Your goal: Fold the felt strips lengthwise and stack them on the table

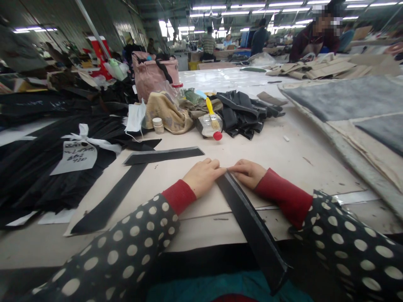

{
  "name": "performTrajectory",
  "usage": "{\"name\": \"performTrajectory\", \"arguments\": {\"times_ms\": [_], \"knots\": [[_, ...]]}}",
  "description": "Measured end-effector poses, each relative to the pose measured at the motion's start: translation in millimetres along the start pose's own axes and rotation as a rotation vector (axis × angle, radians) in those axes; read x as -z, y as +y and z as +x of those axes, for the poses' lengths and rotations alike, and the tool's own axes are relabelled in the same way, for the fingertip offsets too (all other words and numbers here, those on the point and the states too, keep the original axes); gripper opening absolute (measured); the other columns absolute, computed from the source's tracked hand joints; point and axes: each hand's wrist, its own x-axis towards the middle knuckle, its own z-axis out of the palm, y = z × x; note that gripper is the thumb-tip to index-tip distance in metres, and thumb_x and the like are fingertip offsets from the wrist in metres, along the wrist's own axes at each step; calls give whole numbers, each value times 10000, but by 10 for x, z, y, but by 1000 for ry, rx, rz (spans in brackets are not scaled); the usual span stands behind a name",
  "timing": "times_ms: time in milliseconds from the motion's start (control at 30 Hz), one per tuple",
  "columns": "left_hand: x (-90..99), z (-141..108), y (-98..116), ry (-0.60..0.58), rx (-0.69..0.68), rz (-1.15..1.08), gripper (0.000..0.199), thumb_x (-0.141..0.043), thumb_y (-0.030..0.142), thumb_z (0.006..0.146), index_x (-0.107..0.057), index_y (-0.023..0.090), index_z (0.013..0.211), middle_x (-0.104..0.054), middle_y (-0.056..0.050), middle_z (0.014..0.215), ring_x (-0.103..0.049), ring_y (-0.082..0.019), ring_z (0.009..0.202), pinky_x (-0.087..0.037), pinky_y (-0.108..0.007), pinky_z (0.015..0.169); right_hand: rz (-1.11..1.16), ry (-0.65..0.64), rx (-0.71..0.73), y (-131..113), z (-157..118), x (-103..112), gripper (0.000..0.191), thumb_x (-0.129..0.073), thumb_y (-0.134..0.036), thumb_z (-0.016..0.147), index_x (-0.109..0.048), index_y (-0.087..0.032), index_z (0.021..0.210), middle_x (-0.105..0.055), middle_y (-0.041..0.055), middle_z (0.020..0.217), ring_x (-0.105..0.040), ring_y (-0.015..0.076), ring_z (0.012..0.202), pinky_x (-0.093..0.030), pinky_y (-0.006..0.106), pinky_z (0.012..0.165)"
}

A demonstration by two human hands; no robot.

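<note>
A long black strip (pixel 252 226) with a pale line along its edge runs from between my hands toward me, its near end hanging past the table's edge. My left hand (pixel 204 174) pinches its far end from the left, fingers closed. From the right, my right hand (pixel 247 172) has its fingertips on the same end, bent and pressed together. Beyond my left hand lies another black strip (pixel 163 155) with a grey border. A plain black strip (pixel 110 203) slants under it toward the lower left.
Black fabric (pixel 47 167) with a written tag (pixel 75 157) is heaped left. Behind are a jar (pixel 158 125), a yellow brush (pixel 211 111), dark scraps (pixel 242 111) and a pink bag (pixel 154 77). Grey-patched sheets (pixel 349 100) cover the right. Several people are in the background.
</note>
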Motion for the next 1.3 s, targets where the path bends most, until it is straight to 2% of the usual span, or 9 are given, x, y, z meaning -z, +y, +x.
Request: {"name": "performTrajectory", "arguments": {"times_ms": [200,367,533,633,767,833,1067,1200,1300], "knots": [[-47,16,-69,87,72,-203,232,-386,132,806,-561,187,949,-537,-40,892,-482,-152,861,-395,-278,800,-336,39,53,-161,-11,-36,288,-422,-150,756,-627,-147,959,-562,82,819,-471,165,736,-354,287,685],[-53,43,-98,121,124,-279,146,-448,142,767,-528,166,888,-563,-26,885,-500,-151,836,-406,-277,778,-599,-66,85,-350,56,-27,230,-394,-153,805,-620,-114,823,-549,103,773,-428,181,706,-297,308,624],[-81,35,-143,143,126,-343,221,-480,159,757,-510,177,975,-566,-23,897,-495,-149,845,-402,-280,777,-647,-179,137,-517,155,17,275,-349,-105,818,-618,-109,761,-547,124,752,-439,194,723,-283,311,583],[-90,-1,-172,167,172,-329,237,-513,261,764,-529,178,985,-542,-44,943,-481,-163,882,-393,-301,797,-570,-141,88,-465,139,29,245,-382,-102,787,-626,-105,763,-554,122,758,-463,190,725,-319,307,600],[-86,-42,-188,152,219,-313,244,-532,355,753,-570,186,925,-519,-45,932,-471,-173,879,-389,-307,781,-185,65,-83,-210,85,13,224,-437,-150,751,-629,-131,866,-555,66,770,-487,130,670,-385,257,628],[-83,-43,-185,152,225,-325,224,-536,344,751,-572,190,910,-517,-40,923,-469,-169,873,-385,-304,778,-42,114,-154,-110,84,6,227,-440,-206,764,-631,-141,866,-540,46,751,-476,106,617,-397,241,603],[-106,-6,-180,164,284,-456,134,-580,276,690,-540,170,761,-522,-4,778,-473,-141,743,-381,-257,665,104,31,-181,-143,117,-2,250,-549,-310,696,-628,-132,853,-518,37,730,-479,117,635,-392,246,586],[-124,-13,-165,162,282,-594,122,-562,273,693,-526,168,744,-521,19,713,-461,-114,654,-366,-224,594,309,38,-234,-175,104,-20,271,-483,-363,732,-612,-133,791,-532,21,678,-482,110,605,-389,241,555],[-105,-23,-155,143,269,-752,171,-525,322,727,-546,162,782,-536,17,716,-470,-110,655,-374,-215,596,379,83,-246,-184,96,-11,253,-496,-365,712,-596,-133,730,-521,8,635,-468,101,573,-381,236,531]]}}
